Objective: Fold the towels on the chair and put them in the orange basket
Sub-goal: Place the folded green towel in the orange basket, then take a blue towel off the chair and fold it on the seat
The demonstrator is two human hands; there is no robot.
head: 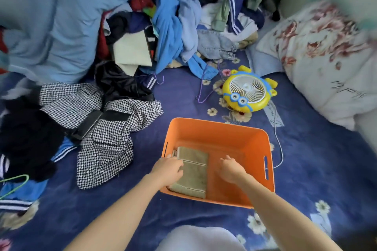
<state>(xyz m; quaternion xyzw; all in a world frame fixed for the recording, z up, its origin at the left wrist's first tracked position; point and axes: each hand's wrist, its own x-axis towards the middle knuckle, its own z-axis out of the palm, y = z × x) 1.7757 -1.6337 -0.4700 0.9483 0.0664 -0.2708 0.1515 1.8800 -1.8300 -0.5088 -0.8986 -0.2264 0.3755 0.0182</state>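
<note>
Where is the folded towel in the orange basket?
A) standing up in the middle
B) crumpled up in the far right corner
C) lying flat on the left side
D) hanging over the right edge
C: the folded towel lies flat along the left side of the orange basket, with the left hand resting on it.

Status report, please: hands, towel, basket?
Left hand presses folded towel inside orange basket. Right hand empty, beside it. Nothing blocking.
</note>
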